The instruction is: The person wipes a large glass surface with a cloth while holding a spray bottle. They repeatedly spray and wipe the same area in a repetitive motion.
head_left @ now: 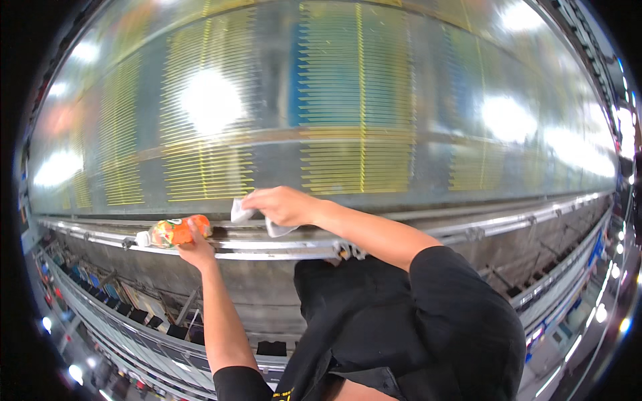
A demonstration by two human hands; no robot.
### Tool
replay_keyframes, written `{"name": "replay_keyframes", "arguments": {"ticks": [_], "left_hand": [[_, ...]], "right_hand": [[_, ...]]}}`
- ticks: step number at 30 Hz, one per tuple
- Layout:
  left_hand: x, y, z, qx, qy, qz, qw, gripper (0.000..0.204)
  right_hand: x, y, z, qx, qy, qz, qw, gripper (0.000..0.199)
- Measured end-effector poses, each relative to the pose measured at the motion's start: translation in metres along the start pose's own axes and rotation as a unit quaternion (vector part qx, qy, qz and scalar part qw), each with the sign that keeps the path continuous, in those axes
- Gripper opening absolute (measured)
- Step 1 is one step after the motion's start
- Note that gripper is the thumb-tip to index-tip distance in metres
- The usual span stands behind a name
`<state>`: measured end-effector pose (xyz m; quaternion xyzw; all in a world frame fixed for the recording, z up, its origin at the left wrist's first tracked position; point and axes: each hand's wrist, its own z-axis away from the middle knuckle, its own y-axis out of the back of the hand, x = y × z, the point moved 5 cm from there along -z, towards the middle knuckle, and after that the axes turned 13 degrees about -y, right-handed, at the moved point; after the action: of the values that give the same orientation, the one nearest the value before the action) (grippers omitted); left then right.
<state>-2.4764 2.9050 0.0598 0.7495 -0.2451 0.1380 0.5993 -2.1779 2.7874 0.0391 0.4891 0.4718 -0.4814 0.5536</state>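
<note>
My left hand [196, 248] is closed round a plastic bottle [170, 232] with an orange label and a white cap. The bottle lies on its side over the metal rails, its cap pointing left. My right hand [284, 205] pinches a crumpled white cloth [278, 229] just above the near edge of a long, glossy table [277, 177]. Part of the cloth hangs below my fingers. Rows of yellow comb-like lines [361, 160] run across the table surface.
Metal rails [281, 254] run along the table's near edge, with a small fitting [348, 251] by my body. Behind me is a lower rack [127, 327] holding dark items. Bright lamp reflections [210, 103] cover parts of the table.
</note>
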Motion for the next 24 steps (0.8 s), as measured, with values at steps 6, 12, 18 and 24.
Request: {"name": "replay_keyframes", "arguments": {"ticks": [6, 12, 18, 24], "left_hand": [[-0.014, 0.002, 0.007, -0.012, 0.023, -0.017, 1.0, 0.062], [0.003, -0.023, -0.001, -0.011, 0.02, -0.019, 1.0, 0.073], [0.002, -0.013, 0.0, -0.009, 0.023, -0.002, 1.0, 0.075], [-0.042, 0.028, -0.01, 0.081, 0.085, 0.385, 0.915, 0.045]], "right_hand": [[0.024, 0.259, 0.272, 0.61, -0.183, 0.171, 0.752, 0.045], [0.092, 0.275, 0.395, 0.675, -0.342, 0.441, 0.482, 0.041], [0.028, -0.006, 0.087, 0.126, -0.152, 0.061, 0.978, 0.04], [-0.039, 0.067, 0.082, 0.358, -0.116, -0.041, 0.926, 0.041]]}}
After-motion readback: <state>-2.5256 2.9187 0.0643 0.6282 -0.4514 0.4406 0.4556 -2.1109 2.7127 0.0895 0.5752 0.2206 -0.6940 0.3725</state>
